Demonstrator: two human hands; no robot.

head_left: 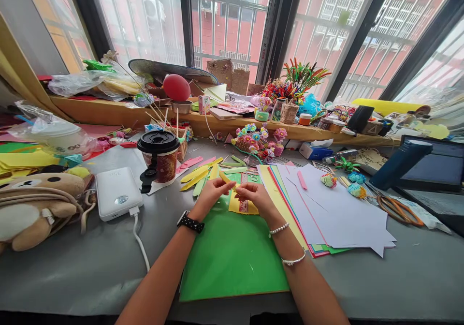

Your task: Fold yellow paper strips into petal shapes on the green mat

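Between my two hands is a folded strip of yellow paper [225,177]. My left hand [213,195] pinches it near its middle with thumb and fingertips. The fingers of my right hand [255,197] close on its nearer end, so that end is mostly hidden. Below them lies a green sheet [235,257], with a yellow paper piece [234,205] and a small red-patterned packet [243,207] on it. Folded yellow strips [195,177] and pale green strips [200,185] lie just beyond my left hand.
White paper sheets [337,209] over coloured ones lie at the right, with scissors [398,209] beyond. To the left stand a lidded cup [161,163], a cabled white power bank [119,194] and a plush bear [32,209]. Paper flowers [252,139] stand at the back.
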